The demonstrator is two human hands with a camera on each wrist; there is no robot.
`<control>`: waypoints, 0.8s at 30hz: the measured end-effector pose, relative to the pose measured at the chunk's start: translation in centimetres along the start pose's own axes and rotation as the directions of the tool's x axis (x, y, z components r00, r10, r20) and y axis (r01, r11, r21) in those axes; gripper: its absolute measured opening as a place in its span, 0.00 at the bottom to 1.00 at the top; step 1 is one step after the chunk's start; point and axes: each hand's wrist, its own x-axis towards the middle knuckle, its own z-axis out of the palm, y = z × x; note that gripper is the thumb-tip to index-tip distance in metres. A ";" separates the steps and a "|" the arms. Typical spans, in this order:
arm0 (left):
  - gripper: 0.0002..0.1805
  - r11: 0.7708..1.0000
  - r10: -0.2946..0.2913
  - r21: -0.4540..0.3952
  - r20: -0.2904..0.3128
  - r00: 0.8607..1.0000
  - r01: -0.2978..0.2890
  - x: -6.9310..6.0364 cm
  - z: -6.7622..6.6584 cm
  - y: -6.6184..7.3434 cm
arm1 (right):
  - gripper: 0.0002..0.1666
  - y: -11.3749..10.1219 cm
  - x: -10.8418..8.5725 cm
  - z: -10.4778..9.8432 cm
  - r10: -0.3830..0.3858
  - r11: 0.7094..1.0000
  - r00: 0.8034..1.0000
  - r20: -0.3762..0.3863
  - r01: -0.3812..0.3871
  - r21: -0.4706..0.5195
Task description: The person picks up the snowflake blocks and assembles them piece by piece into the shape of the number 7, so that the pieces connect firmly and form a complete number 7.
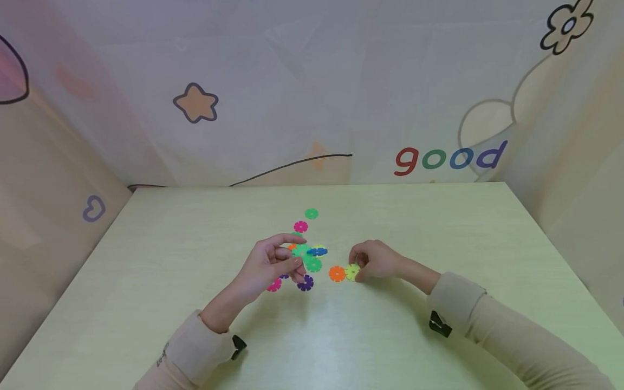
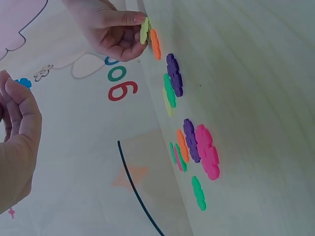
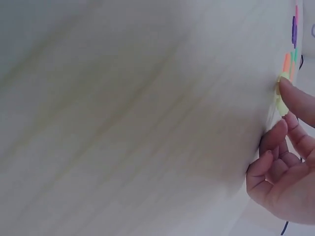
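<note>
In the head view my left hand is raised over the table, its thumb and fingers round a green flower-shaped disc with a blue disc standing edge-on at its right side. The left wrist view shows that hand with the blue disc at its fingertips. To the right, my right hand pinches a yellow disc at the tabletop, close beside an orange disc. Thumb and finger also hold the yellow disc in the right wrist view, the other fingers of the hand curled.
Loose discs lie under and around my left hand: green, purple and pink. Farther back are another pink disc and a green one. A printed curtain stands behind the pale table.
</note>
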 end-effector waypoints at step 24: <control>0.19 1.000 0.004 -0.014 0.000 1.000 -0.004 -0.1 -0.1 -0.1 | 0.14 -1.1 -1.9 -1.6 -0.002 0.966 0.997 -0.072 0.020 0.256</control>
